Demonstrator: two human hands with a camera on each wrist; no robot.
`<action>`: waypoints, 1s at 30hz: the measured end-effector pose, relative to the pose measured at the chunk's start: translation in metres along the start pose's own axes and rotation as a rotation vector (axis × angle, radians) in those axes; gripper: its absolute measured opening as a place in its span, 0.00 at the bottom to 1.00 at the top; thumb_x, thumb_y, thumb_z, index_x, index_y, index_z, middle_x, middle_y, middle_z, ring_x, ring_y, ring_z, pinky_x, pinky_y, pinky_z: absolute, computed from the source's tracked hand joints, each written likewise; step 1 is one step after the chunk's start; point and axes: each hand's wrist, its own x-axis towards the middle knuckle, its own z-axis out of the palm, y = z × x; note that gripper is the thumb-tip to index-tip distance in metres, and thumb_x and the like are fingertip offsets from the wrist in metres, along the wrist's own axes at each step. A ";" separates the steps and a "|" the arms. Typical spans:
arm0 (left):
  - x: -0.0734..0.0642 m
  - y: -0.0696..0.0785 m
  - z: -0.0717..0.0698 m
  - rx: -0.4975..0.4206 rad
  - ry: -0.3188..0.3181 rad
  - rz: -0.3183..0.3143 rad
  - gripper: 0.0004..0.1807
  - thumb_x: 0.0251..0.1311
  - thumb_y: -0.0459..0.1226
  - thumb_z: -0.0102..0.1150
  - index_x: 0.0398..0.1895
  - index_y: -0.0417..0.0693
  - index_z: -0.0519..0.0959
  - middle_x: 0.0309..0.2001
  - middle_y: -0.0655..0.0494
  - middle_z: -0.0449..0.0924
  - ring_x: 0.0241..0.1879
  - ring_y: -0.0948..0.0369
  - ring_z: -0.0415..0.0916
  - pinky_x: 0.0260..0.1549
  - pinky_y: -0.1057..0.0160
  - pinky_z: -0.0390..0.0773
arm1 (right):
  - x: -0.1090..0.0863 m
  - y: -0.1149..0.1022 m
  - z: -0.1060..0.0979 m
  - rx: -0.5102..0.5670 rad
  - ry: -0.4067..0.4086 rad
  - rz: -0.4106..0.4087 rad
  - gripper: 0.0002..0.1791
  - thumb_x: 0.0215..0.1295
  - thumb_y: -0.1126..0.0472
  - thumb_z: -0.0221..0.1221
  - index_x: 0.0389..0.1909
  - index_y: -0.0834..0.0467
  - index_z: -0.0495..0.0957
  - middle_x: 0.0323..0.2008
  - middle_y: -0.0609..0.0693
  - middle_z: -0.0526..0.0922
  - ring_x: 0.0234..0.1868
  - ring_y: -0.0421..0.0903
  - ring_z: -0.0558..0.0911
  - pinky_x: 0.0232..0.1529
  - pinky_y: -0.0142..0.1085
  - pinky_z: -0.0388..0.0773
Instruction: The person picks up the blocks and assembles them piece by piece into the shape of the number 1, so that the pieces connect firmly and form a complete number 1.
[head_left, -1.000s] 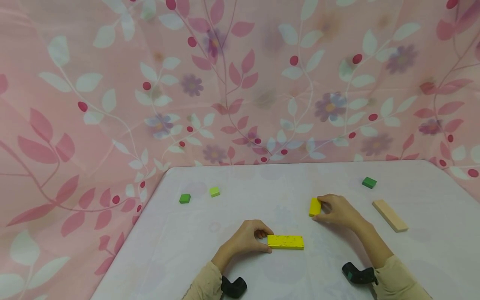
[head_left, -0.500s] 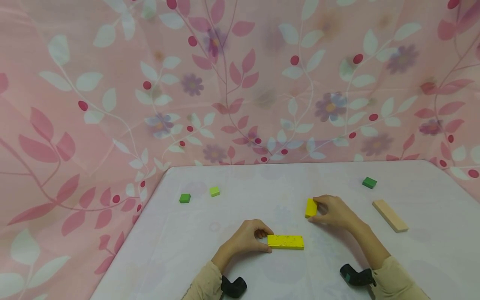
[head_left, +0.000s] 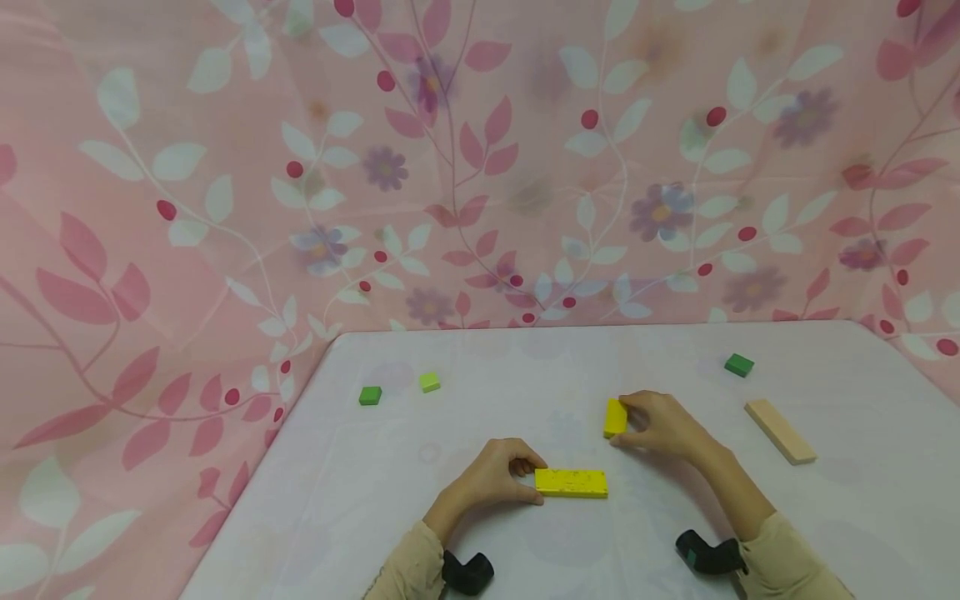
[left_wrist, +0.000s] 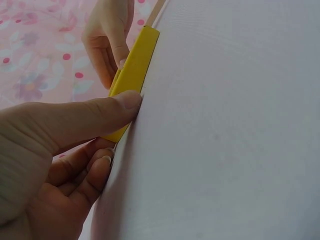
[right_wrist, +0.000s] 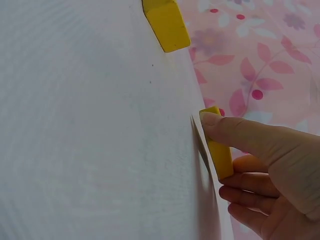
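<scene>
The left hand (head_left: pixel 495 475) on the long yellow block (head_left: pixel 573 483), the right hand (head_left: pixel 671 425) on the short yellow block (head_left: pixel 613 418).
The long yellow block should be light, stiff, perhaps slick, best held across its 2 long sides; left thumb and fingers clamp its left end, parted only by its width. Just beyond its right end, right thumb and fingertips pinch the short yellow block by 2 opposite ends. Farther from the long yellow block: plank (head_left: pixel 780 432) right, green block (head_left: pixel 370 396) and lime block (head_left: pixel 429 382) left, dark green block (head_left: pixel 738 365) right.

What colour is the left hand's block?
The block is yellow with dark specks, clearest in the head view.
</scene>
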 end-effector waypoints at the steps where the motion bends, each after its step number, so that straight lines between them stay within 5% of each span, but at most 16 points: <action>1: 0.000 0.000 0.000 0.000 0.000 0.002 0.20 0.39 0.33 0.76 0.40 0.43 0.84 0.34 0.62 0.80 0.31 0.71 0.71 0.35 0.73 0.75 | 0.000 0.000 0.000 -0.001 0.002 -0.005 0.36 0.47 0.51 0.71 0.52 0.72 0.75 0.50 0.66 0.78 0.52 0.63 0.75 0.54 0.56 0.69; 9: 0.001 -0.002 0.000 -0.004 0.006 0.018 0.20 0.38 0.33 0.76 0.39 0.42 0.84 0.33 0.62 0.80 0.30 0.72 0.71 0.34 0.73 0.75 | 0.000 -0.004 0.000 0.000 0.016 -0.066 0.33 0.47 0.54 0.71 0.50 0.72 0.76 0.48 0.65 0.80 0.50 0.61 0.76 0.52 0.55 0.71; 30: 0.000 -0.005 0.000 -0.041 0.017 0.040 0.20 0.38 0.33 0.77 0.40 0.42 0.84 0.33 0.60 0.81 0.31 0.71 0.72 0.34 0.73 0.75 | 0.001 -0.015 0.005 0.043 -0.013 -0.060 0.36 0.47 0.51 0.71 0.52 0.71 0.75 0.49 0.63 0.79 0.52 0.60 0.76 0.54 0.54 0.71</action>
